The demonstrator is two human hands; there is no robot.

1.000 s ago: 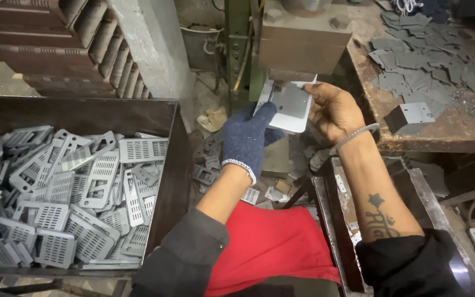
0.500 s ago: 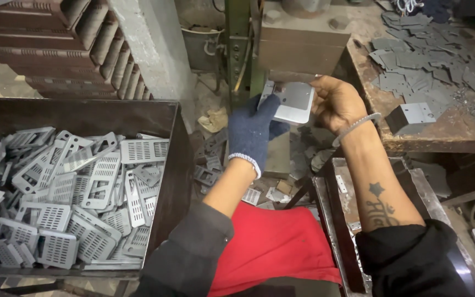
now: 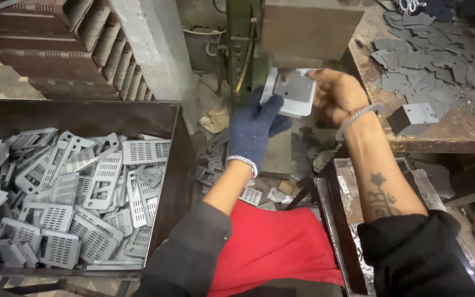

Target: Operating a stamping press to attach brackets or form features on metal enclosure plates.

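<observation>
1. Grey sheet metal is in hand here: a flat plate [image 3: 294, 91] with rounded corners is held up in the far middle of the head view, just under the block of a green press [image 3: 303, 27].
2. The left hand [image 3: 254, 129], in a dark blue knitted glove with a pale cuff, has its fingers up against the plate's left edge and near corner; they are curled round that edge, holding it.
3. The right hand [image 3: 339, 96] is bare, with a beaded bracelet at the wrist and a tattoo on the forearm. Its fingers are closed over the plate's right edge, thumb side toward the camera.
4. Left and near stands a dark metal bin [image 3: 169, 165], heaped with pale grey slotted stampings [image 3: 67, 198] that lie at all angles.
5. Far left, brown ribbed trays [image 3: 56, 49] are stacked, with a rough concrete pillar [image 3: 149, 49] beside them.
6. On the right, a worn wooden bench [image 3: 441, 132] carries loose dark grey offcuts [image 3: 424, 60] and a small folded metal bracket [image 3: 416, 116] near its edge.
7. Below the hands, scrap pieces [image 3: 215, 165] litter the floor, and a red cloth [image 3: 276, 247] covers the person's lap between grey sleeves.
8. A second metal tray [image 3: 336, 220] sits near right, partly hidden by the right forearm.
</observation>
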